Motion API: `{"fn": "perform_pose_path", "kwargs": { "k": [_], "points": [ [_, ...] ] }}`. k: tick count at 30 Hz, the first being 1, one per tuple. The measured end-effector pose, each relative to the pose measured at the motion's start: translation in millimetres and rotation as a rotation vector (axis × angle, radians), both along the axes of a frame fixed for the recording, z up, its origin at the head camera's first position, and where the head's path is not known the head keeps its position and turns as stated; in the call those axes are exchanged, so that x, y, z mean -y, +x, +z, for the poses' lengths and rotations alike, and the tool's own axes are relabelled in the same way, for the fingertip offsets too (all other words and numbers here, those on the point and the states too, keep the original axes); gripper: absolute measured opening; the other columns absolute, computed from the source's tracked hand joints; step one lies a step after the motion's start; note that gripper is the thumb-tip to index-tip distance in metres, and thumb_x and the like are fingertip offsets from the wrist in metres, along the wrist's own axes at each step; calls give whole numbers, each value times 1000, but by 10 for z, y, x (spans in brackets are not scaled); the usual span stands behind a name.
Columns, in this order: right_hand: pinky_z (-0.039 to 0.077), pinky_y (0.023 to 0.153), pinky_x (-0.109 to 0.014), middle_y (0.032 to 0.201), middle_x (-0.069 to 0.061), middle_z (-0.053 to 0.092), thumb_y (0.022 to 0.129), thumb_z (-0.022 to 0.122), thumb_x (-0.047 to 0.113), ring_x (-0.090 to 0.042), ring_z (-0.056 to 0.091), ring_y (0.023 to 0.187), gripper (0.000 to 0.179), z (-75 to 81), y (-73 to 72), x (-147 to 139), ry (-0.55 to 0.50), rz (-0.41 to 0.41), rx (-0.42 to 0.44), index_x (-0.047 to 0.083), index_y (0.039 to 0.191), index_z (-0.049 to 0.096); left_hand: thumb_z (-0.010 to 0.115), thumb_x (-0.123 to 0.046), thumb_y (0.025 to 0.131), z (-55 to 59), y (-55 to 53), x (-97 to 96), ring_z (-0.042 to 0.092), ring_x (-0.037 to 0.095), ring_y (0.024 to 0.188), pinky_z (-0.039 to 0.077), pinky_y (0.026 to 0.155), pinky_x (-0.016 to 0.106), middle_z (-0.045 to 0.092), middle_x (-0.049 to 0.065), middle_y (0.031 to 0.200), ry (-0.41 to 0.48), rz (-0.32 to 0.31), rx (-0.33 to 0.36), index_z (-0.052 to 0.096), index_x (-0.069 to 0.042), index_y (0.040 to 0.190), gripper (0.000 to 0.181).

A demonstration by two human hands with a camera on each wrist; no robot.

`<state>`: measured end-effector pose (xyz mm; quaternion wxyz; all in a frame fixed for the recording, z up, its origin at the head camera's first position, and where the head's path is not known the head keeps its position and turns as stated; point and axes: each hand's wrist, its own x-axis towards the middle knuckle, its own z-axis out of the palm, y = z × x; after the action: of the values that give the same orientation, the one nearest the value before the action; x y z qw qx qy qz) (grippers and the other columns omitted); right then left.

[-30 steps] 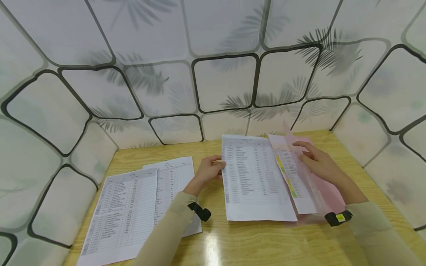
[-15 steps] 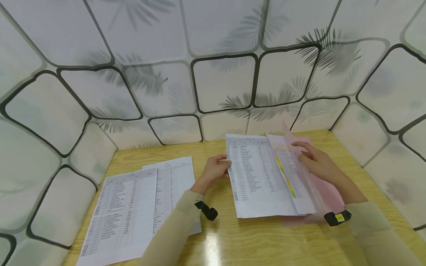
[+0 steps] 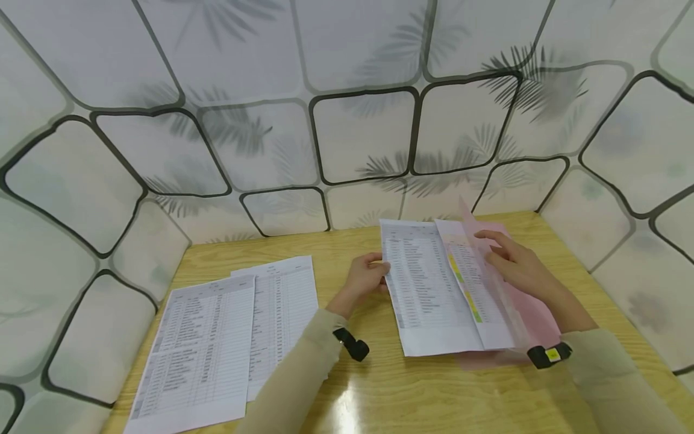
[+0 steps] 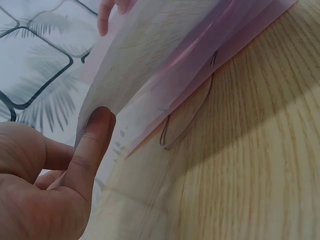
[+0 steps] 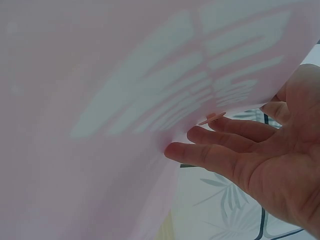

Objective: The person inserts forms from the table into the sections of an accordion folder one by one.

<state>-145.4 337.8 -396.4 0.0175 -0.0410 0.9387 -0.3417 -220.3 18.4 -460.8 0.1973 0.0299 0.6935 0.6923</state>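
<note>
Nothing on the printed sheets (image 3: 425, 283) seems legible.

High downward head view, close wrist views, pink folder (image 3: 535, 313) throughout

White printed sheet (image 3: 428, 283): left edge pinched by the left hand (image 3: 365, 278), raised at that edge; right side extends toward the right hand (image 3: 515, 265). Highlighted sheet (image 3: 482, 289): yellow and green strip along left edge; located between hands. Translucent pink folder (image 3: 537, 310): cover raised, touching right hand's fingers.
</note>
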Motion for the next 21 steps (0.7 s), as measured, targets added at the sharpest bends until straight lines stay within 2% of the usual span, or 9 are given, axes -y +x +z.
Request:
{"fn": "perform_pose_path", "kwargs": {
  "k": [6,10,15,18,21],
  "points": [
    [51,99,-63,159,-33,42,111,47,27,-60,47,140,47,7,6,12,-11,-9,6,17,157,41,59,-6,105,-30,31,-121,65,12,63,55,55,22,78,22,104,-8,10,5,63,2,139,35],
    [54,93,-53,156,-32,46,110,49,26,-56,52,137,47,3,-10,28,-12,-6,0,17,156,42,59,-4,104,-76,42,-204,64,11,61,53,53,22,77,24,105,10,19,11,63,3,138,35],
    [51,81,-37,144,-32,56,110,49,25,-44,62,115,48,-6,-27,34,-9,-9,-5,16,157,42,58,-4,105,-130,60,-308,64,10,59,54,53,23,78,24,104,24,27,6,64,4,138,35],
    [50,79,-35,143,-32,56,110,49,24,-42,62,112,48,-8,-30,36,-10,-8,-3,16,157,41,54,-4,106,-139,77,-354,65,10,59,57,54,24,77,25,101,47,44,5,62,6,141,37],
    [51,80,-36,145,-33,55,111,49,23,-45,62,116,48,-6,-30,40,-11,-4,-2,16,158,41,49,-3,107,-134,95,-391,66,10,61,59,57,25,77,27,99,73,59,15,61,8,141,38]
  ]
}}
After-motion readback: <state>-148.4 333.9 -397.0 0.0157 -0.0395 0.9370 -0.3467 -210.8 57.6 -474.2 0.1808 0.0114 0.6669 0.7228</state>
